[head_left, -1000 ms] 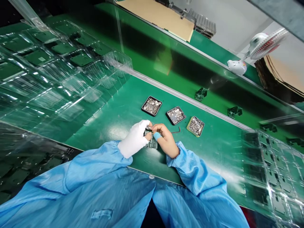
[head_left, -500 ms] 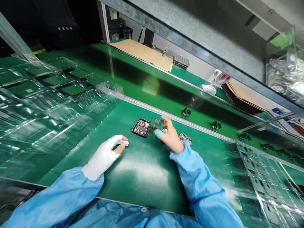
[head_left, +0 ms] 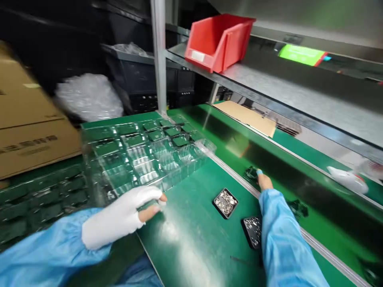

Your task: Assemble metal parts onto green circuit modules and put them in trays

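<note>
My left hand [head_left: 125,213], in a white glove with bare fingertips, is by the front edge of the clear tray [head_left: 176,175]. Its thumb and fingers are pinched together; whether anything small is between them is unclear. Beyond the metal rail, my right hand [head_left: 265,181] has its fingertips, one with a blue cover, on a dark green circuit board part [head_left: 250,174] low over the green strip. Another such part [head_left: 297,209] lies farther right. Two small black trays of metal pieces, one nearer the middle [head_left: 226,203] and one beside my right sleeve [head_left: 253,232], rest on the green mat.
More trays with green boards [head_left: 44,195] are at the lower left. Cardboard boxes [head_left: 36,139] and a plastic bag [head_left: 89,97] stand behind them. A metal post [head_left: 159,59] rises beside a shelf holding a red bin [head_left: 220,42]. A clear panel runs behind the strip.
The view has swung left. My right hand has moved from above the small trays to beyond the rail with the green part. My left hand is now beside the clear tray.
</note>
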The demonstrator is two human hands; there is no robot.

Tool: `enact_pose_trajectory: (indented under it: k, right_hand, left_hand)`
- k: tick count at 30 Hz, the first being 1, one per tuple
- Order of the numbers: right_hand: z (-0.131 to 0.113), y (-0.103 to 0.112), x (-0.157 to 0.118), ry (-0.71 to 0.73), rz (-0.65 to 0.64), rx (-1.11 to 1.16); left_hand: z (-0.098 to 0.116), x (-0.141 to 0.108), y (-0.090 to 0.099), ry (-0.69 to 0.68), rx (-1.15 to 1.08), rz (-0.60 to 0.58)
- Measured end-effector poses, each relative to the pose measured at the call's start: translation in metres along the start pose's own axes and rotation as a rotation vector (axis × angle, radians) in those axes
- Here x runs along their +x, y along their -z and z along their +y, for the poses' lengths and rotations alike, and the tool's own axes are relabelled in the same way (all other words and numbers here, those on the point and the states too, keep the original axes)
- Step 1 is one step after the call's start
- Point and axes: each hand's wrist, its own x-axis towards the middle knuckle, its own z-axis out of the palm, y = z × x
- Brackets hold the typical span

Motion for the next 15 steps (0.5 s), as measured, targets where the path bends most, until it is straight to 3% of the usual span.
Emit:
enact_pose_trajectory:
  k: [3, 5, 7, 11, 15]
  right_hand:
    - [0.012, 0.008, 0.008, 0.026, 0.060, -0.015]
    - [0.015, 0.012, 0.002, 0.088, 0.074, -0.020]
    - [0.012, 0.014, -0.020, 0.203, 0.011, -0.023]
    - [-0.004, 0.019, -0.094, 0.471, -0.238, -0.032]
    - [-0.009, 0.033, -0.166, 0.653, -0.368, -0.109]
  left_hand:
    - [-0.026, 0.025, 0.042, -0.012, 0.213, 0.036]
    - [-0.044, 0.060, 0.062, -0.002, 0.387, 0.040]
    - [-0.058, 0.102, 0.071, -0.001, 0.468, 0.027]
    - [-0.064, 0.180, 0.059, -0.009, 0.445, -0.026]
    - [-0.060, 0.219, 0.031, 0.027, 0.369, -0.035]
